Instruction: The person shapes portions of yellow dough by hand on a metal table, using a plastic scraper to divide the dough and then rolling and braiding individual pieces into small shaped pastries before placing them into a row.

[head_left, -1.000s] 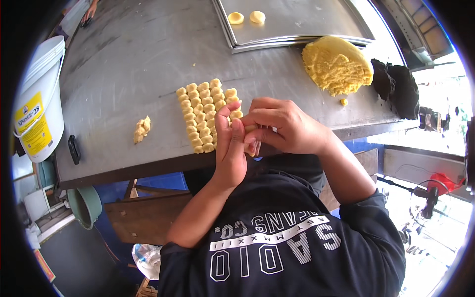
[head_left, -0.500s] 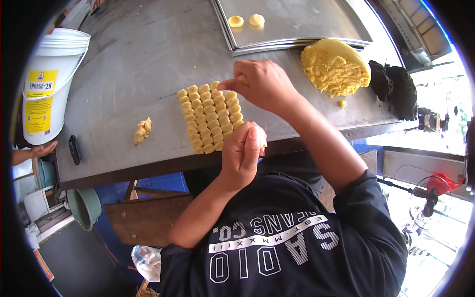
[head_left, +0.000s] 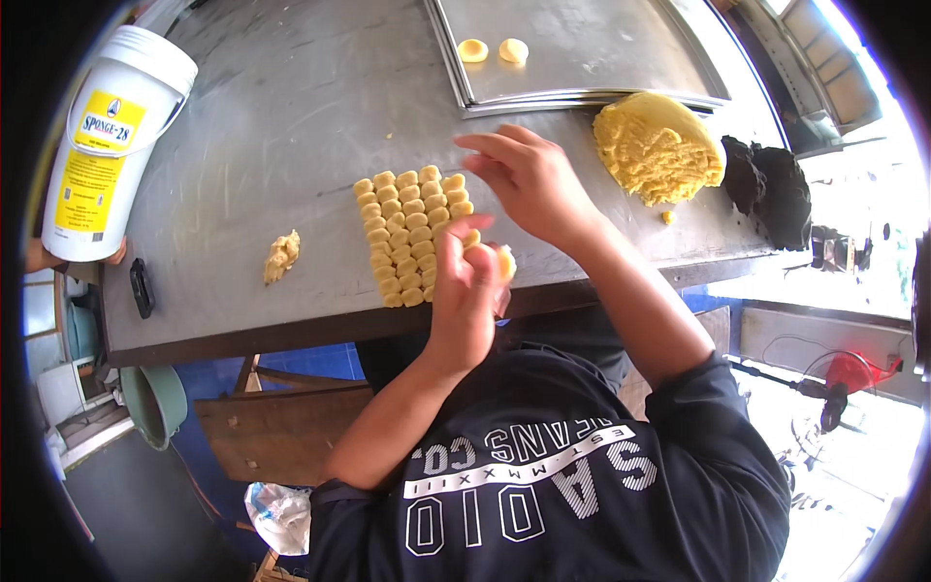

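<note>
Small yellow dough pieces (head_left: 417, 236) lie packed in rows near the table's front edge. My left hand (head_left: 464, 306) is at the block's near right corner, its fingers curled round a lump of dough (head_left: 505, 264) that shows at the far side of the hand. Its index finger is raised and slightly blurred, and it hides some of the pieces. Just right of the block's far corner, my right hand (head_left: 538, 184) hovers with fingers stretched and apart; nothing shows in it.
A large yellow dough mass (head_left: 659, 150) sits at the right by a black plastic bag (head_left: 776, 194). Metal trays (head_left: 601, 48) hold two dough rounds (head_left: 513, 50). At left are a scrap of dough (head_left: 282, 257), a black phone-like object (head_left: 142, 288) and a white bucket (head_left: 121, 145), with another person's hand (head_left: 117, 254) beneath.
My right hand's pinch has opened, and its fingers now stretch apart. My left hand has loosened, with its index finger lifted and dough showing. The bucket has risen and tilted beside the other person's hand.
</note>
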Demonstrator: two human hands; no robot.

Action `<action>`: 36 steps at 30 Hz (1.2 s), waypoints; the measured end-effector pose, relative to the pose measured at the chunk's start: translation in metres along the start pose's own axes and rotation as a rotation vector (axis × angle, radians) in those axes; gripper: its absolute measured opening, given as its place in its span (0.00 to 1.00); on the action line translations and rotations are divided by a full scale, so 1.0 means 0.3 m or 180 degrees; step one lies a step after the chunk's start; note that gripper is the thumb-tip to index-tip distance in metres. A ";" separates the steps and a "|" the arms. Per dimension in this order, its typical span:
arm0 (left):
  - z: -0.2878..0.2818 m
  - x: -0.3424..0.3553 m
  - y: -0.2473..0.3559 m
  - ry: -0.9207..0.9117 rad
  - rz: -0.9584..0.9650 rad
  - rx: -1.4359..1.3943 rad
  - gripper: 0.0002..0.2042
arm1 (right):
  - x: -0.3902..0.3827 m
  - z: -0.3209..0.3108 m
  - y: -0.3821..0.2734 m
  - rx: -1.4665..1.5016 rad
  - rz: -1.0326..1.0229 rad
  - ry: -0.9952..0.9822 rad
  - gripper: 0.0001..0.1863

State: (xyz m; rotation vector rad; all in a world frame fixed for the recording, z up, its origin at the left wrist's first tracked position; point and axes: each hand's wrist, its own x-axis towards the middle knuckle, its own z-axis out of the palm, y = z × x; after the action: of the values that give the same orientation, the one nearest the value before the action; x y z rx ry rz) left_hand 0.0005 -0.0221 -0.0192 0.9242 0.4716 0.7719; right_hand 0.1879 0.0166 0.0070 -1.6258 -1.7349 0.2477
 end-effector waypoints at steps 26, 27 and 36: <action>-0.010 -0.045 0.046 -0.0561 0.0454 0.0949 0.17 | 0.132 0.065 0.125 0.0121 0.0155 -0.1085 0.10; -0.005 -0.041 0.041 -0.0558 0.0460 0.0945 0.17 | 0.139 0.060 0.122 0.0399 0.0492 -0.1273 0.09; -0.005 -0.049 0.021 -0.0332 0.0002 0.0557 0.17 | 0.037 0.015 0.039 0.0071 -0.0192 -0.0296 0.15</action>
State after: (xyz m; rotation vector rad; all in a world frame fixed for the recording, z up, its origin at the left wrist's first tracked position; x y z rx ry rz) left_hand -0.0124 -0.0304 -0.0141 1.1219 0.4521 0.6868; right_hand 0.1952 0.0305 0.0011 -1.5654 -1.8414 0.3169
